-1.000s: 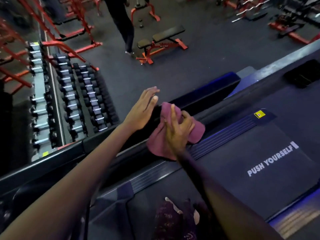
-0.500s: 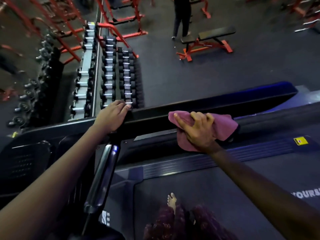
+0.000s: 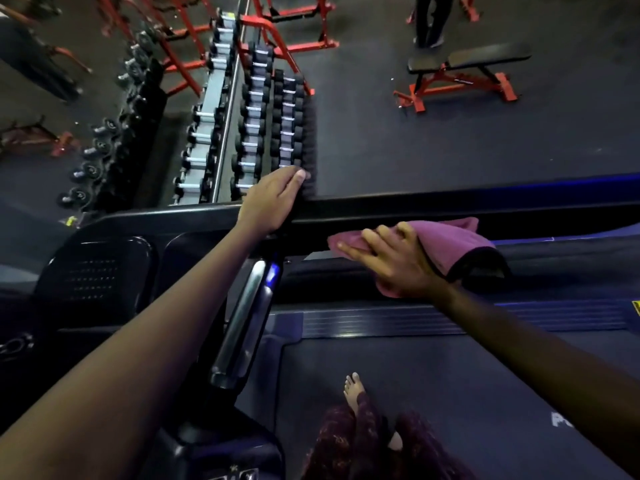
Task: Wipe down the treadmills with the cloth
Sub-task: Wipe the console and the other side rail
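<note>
Fingers (image 3: 372, 237) of your right hand (image 3: 394, 261) lie spread and nearly straight on top of the maroon cloth (image 3: 446, 242), pressing it flat rather than pinching it; the cloth is draped over the treadmill's dark side rail (image 3: 381, 211), just right of where your left hand (image 3: 273, 199) grips that same rail with its fingers curled over the far edge. Taking the rail as your landmark, the belt deck (image 3: 433, 382) lies on the near side of it, with your bare foot (image 3: 353, 389) standing on the belt, and the chrome handgrip (image 3: 242, 320) slopes down from the rail below your left hand. Beyond the rail, far lower, sit the dumbbell racks (image 3: 256, 119), and further right a red-framed bench (image 3: 460, 77) with another person's legs (image 3: 429, 19) behind it. As for holders, the racks are the only ones here: each tier carries a row of black-headed dumbbells, nearly every slot filled as far as the dim light lets you tell. Risks from here, as I judge them: because your palm only presses the cloth, a fast stroke could let it bunch or slide off the rail's far edge toward the floor below. Leaning out over the rail barefoot on a belt could also cost you your footing, so keep that left grip firm.
</note>
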